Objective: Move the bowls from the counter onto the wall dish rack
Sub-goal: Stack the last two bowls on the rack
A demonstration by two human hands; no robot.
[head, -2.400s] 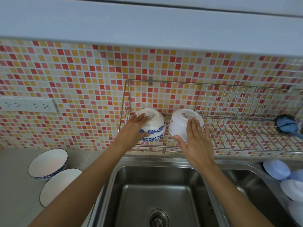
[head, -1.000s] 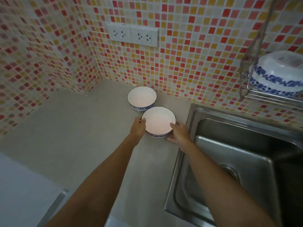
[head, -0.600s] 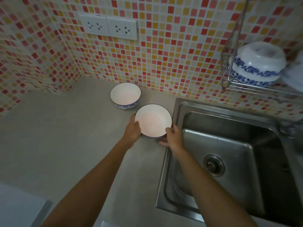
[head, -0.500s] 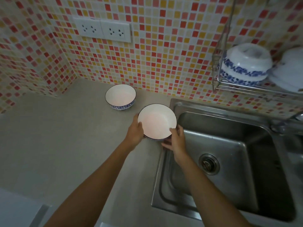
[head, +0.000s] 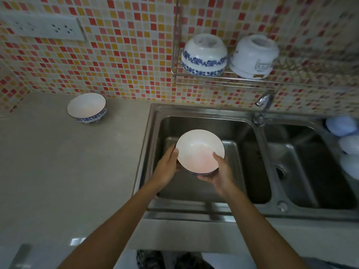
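Taking the sink (head: 155, 121) as my landmark: far to its left, near the tiled wall, one blue-patterned bowl (head: 86, 108) sits upright on the counter (head: 58, 162), waiting its turn. Over the sink's left basin I hold the white bowl (head: 200, 151), mouth up. My left hand (head: 167, 167) cups its left side, fingers curled under and thumb at the rim. My right hand (head: 219, 173) clamps the lower right edge, thumb inside the rim and fingers underneath. Both grips are closed on this one bowl.

Above the sink, on the wall, the dish rack (head: 223, 79) already carries a blue-banded bowl (head: 204, 55) and, just right of it, a plain white bowl (head: 254, 57), both upside down. The free wire seems to lie further right, above the tap (head: 264, 100).

To do this well, I'd raise the bowl clear of the tap, turn it over as it rises, and shift my thumbs off the inside so the rim meets the wires evenly. I'd set it beside the plain bowl without knocking it, and let go only once it sits steady.
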